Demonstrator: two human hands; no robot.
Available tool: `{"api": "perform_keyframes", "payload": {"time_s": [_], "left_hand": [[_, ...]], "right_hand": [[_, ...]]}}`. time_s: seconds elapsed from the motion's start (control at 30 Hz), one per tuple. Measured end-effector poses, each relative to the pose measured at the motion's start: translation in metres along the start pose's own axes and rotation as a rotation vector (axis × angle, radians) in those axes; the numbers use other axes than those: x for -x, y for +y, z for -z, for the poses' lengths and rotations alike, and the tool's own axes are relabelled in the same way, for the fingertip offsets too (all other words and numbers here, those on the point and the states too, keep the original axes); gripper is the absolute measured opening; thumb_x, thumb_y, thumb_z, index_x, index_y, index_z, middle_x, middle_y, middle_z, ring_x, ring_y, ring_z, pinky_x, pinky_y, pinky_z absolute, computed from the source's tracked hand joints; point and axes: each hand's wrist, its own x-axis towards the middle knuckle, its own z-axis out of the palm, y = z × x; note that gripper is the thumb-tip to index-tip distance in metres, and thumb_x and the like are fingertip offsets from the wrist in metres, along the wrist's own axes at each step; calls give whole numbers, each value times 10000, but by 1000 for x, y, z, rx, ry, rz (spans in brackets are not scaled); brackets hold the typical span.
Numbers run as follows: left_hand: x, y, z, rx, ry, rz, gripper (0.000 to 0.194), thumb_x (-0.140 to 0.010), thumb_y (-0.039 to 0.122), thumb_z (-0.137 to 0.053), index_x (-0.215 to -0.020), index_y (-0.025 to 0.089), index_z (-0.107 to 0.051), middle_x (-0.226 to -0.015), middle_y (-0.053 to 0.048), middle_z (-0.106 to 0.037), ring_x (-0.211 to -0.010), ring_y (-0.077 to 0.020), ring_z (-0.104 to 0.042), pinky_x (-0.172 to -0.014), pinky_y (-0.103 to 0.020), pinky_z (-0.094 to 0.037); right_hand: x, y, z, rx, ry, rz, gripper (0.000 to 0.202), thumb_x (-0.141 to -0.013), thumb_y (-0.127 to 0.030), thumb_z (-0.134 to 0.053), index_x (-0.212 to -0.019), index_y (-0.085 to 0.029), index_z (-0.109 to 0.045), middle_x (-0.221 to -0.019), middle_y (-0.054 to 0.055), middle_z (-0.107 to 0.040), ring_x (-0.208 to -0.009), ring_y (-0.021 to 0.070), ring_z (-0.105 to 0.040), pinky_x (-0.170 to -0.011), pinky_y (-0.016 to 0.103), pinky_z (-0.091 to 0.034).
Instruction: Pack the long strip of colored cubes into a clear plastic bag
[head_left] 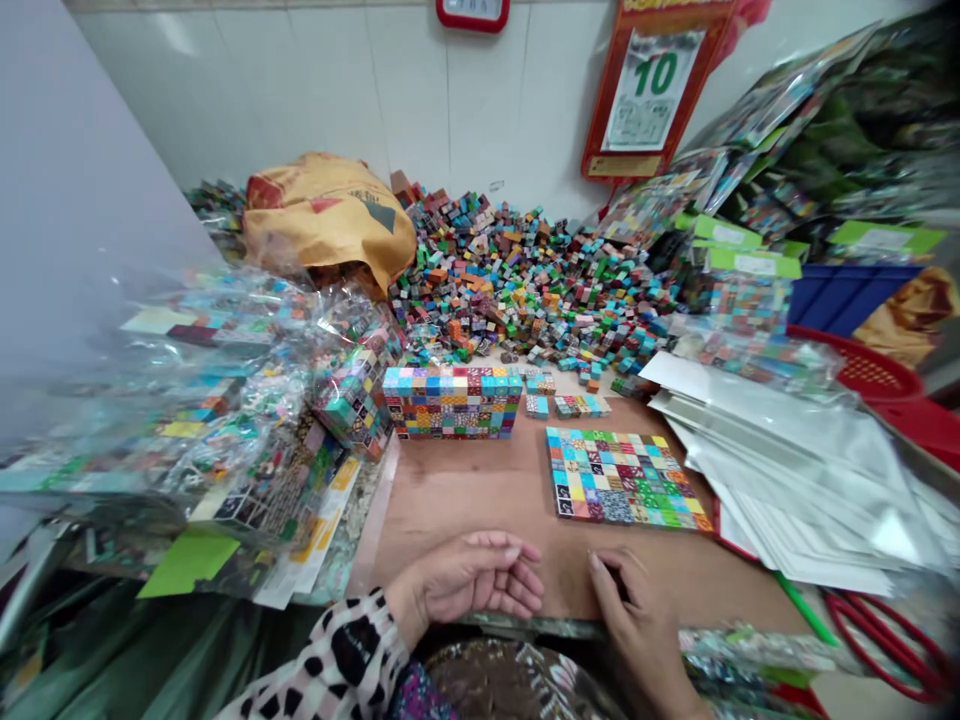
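Note:
My left hand (487,577) rests near the front edge of the brown board (465,490), palm turned up, fingers loosely bent and nothing in them. To its right, my right hand (630,610) is loosely closed with the thumb up; I see nothing in it. Beyond my right hand, a flat slab of small patterned cubes (626,478) lies on the board. A block of stacked cubes (452,403) stands upright at the back left of the board. Between them are a short row of cubes (582,406) and a small pair (537,406).
Loose cubes (517,270) are heaped along the wall. Clear-bagged cube sets (225,400) crowd the left, below a yellow sack (322,215). On the right lie white cards (780,480), a green stick (806,608), red-handled scissors (885,640) and a red basket (855,362).

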Motion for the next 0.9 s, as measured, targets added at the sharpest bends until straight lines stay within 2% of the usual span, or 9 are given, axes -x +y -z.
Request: {"api": "perform_keyframes", "payload": {"time_s": [0.13,0.2,0.27,0.33,0.4,0.5,0.6,0.73,0.9], "left_hand": [[3,-1,-2,18,35,-16,354,-767,342,-717,-1030,112,-658,-875,-127,-712,-807,-201,-699,-800,-340,-500],[7,0,-1,-15,124,-69,336,-749,331,-735,-996,117,-661,-855,-108,-707,-775,-180,-686,-795,-334,-498],[12,5,4,-86,306,-200,315,-737,330,-740,-959,121,-663,-839,-85,-696,-752,-160,-664,-793,-326,-495],[19,13,13,-159,545,-403,328,-745,335,-723,-1005,148,-650,-879,-58,-679,-804,-150,-644,-833,-314,-485],[24,23,25,-208,766,-604,399,-761,322,-697,-1130,201,-605,-1002,-42,-657,-942,-151,-619,-927,-311,-453],[26,37,42,-262,997,-766,564,-750,310,-686,-1279,238,-506,-1310,-74,-553,-1166,-183,-543,-1070,-356,-365],[21,48,53,-257,1057,-790,686,-763,293,-644,-1393,208,-387,-1499,-112,-385,-1315,-218,-438,-1145,-389,-277],[9,58,58,-229,1053,-762,799,-761,247,-615,-1467,133,-258,-1571,-139,-239,-1431,-219,-264,-1179,-368,-199],[0,66,63,-242,1061,-777,861,-763,226,-604,-1500,156,-163,-1599,-114,-144,-1458,-191,-179,-1183,-351,-171]], "right_hand": [[-1,-1,0,-3,-16,-35,208,-934,-319,-497,-818,-199,-621,-723,48,-621,-653,177,-603,-613,274,-472],[-3,-1,1,-11,-40,-99,238,-925,-361,-501,-812,-199,-634,-734,49,-631,-667,183,-612,-620,274,-477],[-6,-3,1,-33,-89,-205,278,-910,-419,-511,-805,-198,-644,-749,48,-641,-686,189,-620,-623,270,-482],[-11,-8,-2,-93,-154,-324,322,-897,-474,-512,-816,-193,-648,-745,43,-639,-686,192,-615,-613,267,-487],[-21,-16,-9,-193,-209,-418,336,-887,-501,-517,-880,-190,-641,-782,48,-641,-714,197,-613,-626,270,-498],[-44,-30,-28,-345,-189,-475,347,-858,-492,-565,-1036,-196,-590,-990,89,-639,-909,225,-616,-758,309,-520],[-73,-38,-53,-440,-144,-466,416,-821,-468,-597,-1133,-205,-518,-1143,126,-588,-1059,250,-580,-898,387,-497],[-104,-35,-84,-506,-129,-500,606,-759,-443,-607,-1279,-203,-410,-1369,170,-449,-1241,293,-485,-1020,472,-418],[-123,-18,-109,-417,-169,-544,806,-714,-383,-589,-1422,-135,-294,-1426,217,-377,-1118,315,-569,-949,504,-463]]}}
